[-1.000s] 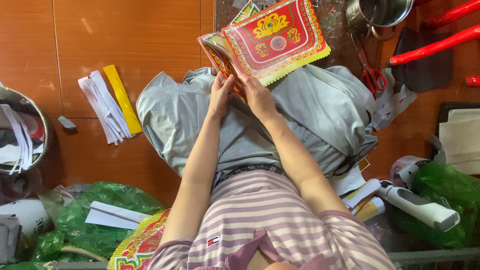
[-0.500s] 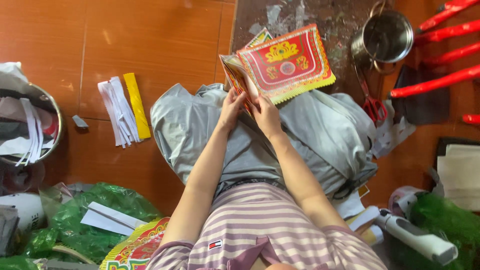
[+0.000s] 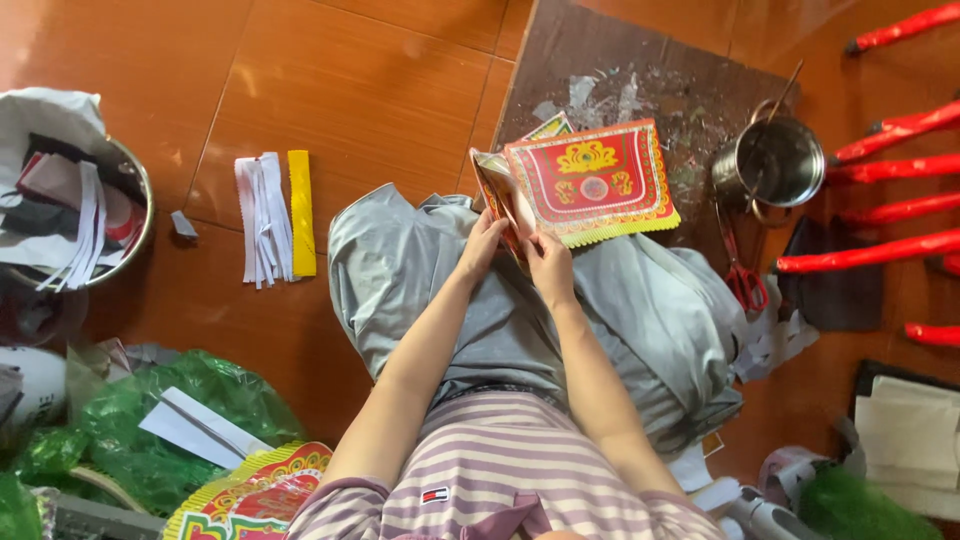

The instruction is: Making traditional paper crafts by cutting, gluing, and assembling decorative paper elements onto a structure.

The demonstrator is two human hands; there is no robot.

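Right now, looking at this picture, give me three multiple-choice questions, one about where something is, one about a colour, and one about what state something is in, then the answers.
1. Where do the scissors lie?
A. Inside the metal pot
B. On the floor just below the metal pot
C. On the green plastic bag

2. What colour is the single strip lying beside the bundle of white strips?
A. Yellow
B. Blue
C. Black

3. What are the hands doing with the red and gold decorated paper piece?
A. Both are off it
B. Only one touches it
C. Left hand and right hand both hold its lower edge

Answers: 1 B, the red handles sit below the pot; 2 A, the strip is plainly yellow; 3 C, fingers of both hands grip the paper.
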